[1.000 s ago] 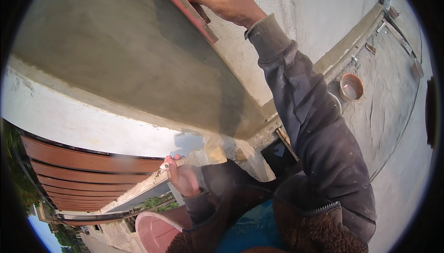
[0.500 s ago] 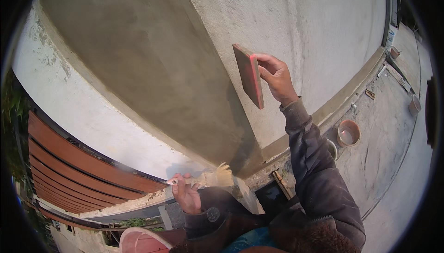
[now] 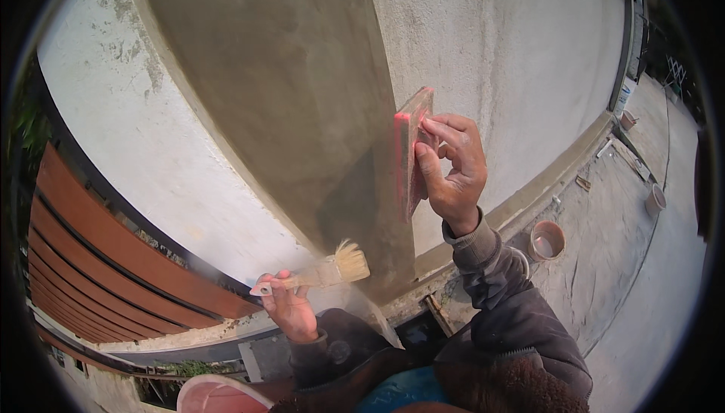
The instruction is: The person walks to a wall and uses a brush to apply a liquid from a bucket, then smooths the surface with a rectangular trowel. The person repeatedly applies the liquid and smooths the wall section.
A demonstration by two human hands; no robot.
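Note:
My right hand (image 3: 457,171) is closed on a red-edged plastering float (image 3: 408,160), fingers and thumb gripping its back. The float is tilted, its face turned toward the strip of wet grey plaster (image 3: 279,73) on the wall; whether it touches the plaster I cannot tell. Lower left, my left hand (image 3: 291,307) holds a wide brush (image 3: 317,272) by its pale handle. The brush's light bristles point right, below the float. A shadow falls on the plaster beside the float.
Rough white wall (image 3: 506,58) borders the plaster on the right. A reddish-brown slatted fence (image 3: 113,254) runs at the left. On the concrete floor stands an orange-brown bucket (image 3: 547,241), and another bucket (image 3: 655,199) is farther right. A pink tub (image 3: 219,394) sits at the lower edge.
My right hand has turned the float so its back now shows, and lowered it somewhat. My left hand with the brush has shifted slightly left and down. The whole view has turned a little.

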